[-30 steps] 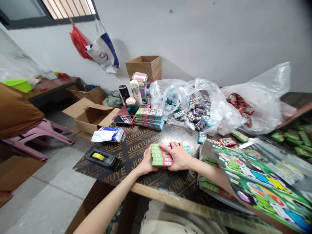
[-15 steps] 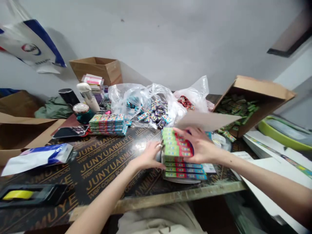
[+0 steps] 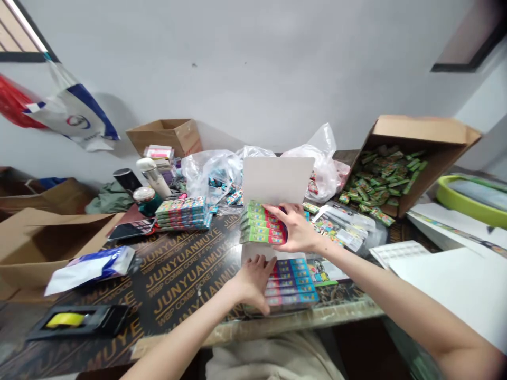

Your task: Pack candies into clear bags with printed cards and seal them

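While the right hand [image 3: 295, 231] grips, packets [image 3: 259, 224] protrude leftward.

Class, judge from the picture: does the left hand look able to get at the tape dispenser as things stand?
Probably yes. Nothing seems to stand between the left hand and the tape dispenser, though it would first have to leave the blue packs.

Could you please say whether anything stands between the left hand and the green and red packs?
Nothing visible blocks the left hand; only white card shows between it and the green and red packs, which the right hand holds.
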A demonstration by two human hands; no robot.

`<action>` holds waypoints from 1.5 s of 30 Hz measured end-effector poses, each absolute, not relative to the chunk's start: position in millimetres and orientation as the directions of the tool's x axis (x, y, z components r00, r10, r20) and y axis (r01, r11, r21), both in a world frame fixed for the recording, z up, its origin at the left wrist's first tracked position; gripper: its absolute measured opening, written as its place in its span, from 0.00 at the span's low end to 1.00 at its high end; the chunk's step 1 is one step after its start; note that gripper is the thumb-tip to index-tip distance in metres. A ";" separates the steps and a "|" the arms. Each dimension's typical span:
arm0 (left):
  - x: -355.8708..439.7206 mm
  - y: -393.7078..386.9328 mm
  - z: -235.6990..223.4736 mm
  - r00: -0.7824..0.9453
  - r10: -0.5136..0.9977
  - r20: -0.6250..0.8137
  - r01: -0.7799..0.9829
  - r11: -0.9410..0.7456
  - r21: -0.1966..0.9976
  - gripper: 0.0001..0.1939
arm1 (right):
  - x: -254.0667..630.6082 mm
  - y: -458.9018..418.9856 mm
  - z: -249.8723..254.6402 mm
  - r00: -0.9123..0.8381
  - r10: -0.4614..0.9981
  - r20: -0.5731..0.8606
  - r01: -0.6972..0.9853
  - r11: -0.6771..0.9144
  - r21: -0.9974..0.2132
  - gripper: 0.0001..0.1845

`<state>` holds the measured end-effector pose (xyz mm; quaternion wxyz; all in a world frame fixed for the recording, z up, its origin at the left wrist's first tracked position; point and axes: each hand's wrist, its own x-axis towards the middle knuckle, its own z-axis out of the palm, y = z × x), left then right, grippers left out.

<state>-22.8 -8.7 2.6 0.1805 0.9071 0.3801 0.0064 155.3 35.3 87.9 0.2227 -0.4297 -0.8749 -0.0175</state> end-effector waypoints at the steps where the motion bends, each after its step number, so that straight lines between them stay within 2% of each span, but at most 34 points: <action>1: -26.0 -14.9 2.4 0.698 0.705 -0.125 0.696 -0.627 0.350 0.62 | 148.5 33.7 86.7 -0.552 0.731 0.402 0.742 0.650 -0.162 0.52; 4: -33.6 -31.6 1.7 0.678 0.732 -0.068 0.680 -0.589 0.438 0.59 | 135.7 27.4 81.4 -0.608 0.702 0.371 0.709 0.690 -0.146 0.51; 7: -48.6 -44.6 12.8 0.688 0.725 -0.025 0.630 -0.580 0.516 0.55 | 137.8 20.6 72.4 -0.625 0.709 0.326 0.729 0.680 -0.081 0.50; 10: -68.8 -44.9 39.8 0.744 0.669 -0.012 0.536 -0.585 0.608 0.35 | 146.7 16.7 62.1 -0.622 0.738 0.262 0.765 0.644 0.004 0.50; 12: -77.3 -32.6 58.0 0.681 0.726 0.095 0.521 -0.571 0.634 0.25 | 149.0 16.9 56.8 -0.620 0.755 0.213 0.777 0.629 0.033 0.50; 13: -78.8 -23.2 64.1 0.607 0.775 0.177 0.545 -0.568 0.617 0.26 | 148.4 17.8 54.8 -0.621 0.760 0.192 0.778 0.627 0.038 0.49; 15: -76.5 -2.0 67.3 0.509 0.811 0.290 0.617 -0.578 0.534 0.40 | 144.2 20.7 52.1 -0.627 0.764 0.155 0.776 0.630 0.031 0.49; 17: -70.8 17.0 59.6 0.538 0.795 0.279 0.666 -0.604 0.437 0.53 | 138.8 24.4 50.0 -0.638 0.761 0.121 0.767 0.641 0.016 0.50; 19: -66.5 30.3 47.0 0.588 0.782 0.207 0.690 -0.618 0.377 0.56 | 134.3 28.7 47.1 -0.646 0.758 0.092 0.761 0.649 -0.003 0.51; 21: -66.0 39.1 36.2 0.597 0.784 0.169 0.704 -0.614 0.358 0.54 | 131.5 33.9 42.8 -0.649 0.757 0.074 0.758 0.652 -0.028 0.51; 26: -71.3 57.3 29.1 0.631 0.767 0.117 0.678 -0.619 0.397 0.49 | 133.1 48.7 33.8 -0.652 0.758 0.031 0.751 0.651 -0.114 0.54; 30: -69.3 56.5 21.0 0.628 0.771 0.103 0.691 -0.614 0.382 0.54 | 148.1 46.1 35.1 -0.653 0.757 0.022 0.743 0.646 -0.174 0.55; 32: -65.9 46.5 10.1 0.596 0.788 0.154 0.710 -0.607 0.358 0.49 | 157.7 38.9 31.7 -0.625 0.774 0.098 0.755 0.632 -0.175 0.48; 34: -61.6 34.7 -4.0 0.549 0.815 0.185 0.743 -0.577 0.340 0.38 | 165.2 31.9 21.3 -0.588 0.793 0.158 0.775 0.608 -0.172 0.38; 36: -57.4 26.1 -17.1 0.516 0.838 0.179 0.771 -0.545 0.330 0.31 | 169.4 28.2 6.1 -0.585 0.797 0.153 0.778 0.604 -0.173 0.32; 41: -52.3 30.1 -22.4 0.553 0.821 0.142 0.767 -0.568 0.298 0.29 | 172.9 33.8 -19.1 -0.569 0.811 0.138 0.783 0.585 -0.210 0.31; 43: -54.7 37.1 -15.6 0.549 0.827 0.124 0.770 -0.557 0.311 0.29 | 176.5 37.1 -20.5 -0.536 0.831 0.147 0.788 0.555 -0.266 0.29; 45: -62.0 41.0 -10.7 0.562 0.823 0.084 0.743 -0.547 0.385 0.29 | 183.6 37.8 -21.3 -0.525 0.837 0.156 0.757 0.543 -0.364 0.28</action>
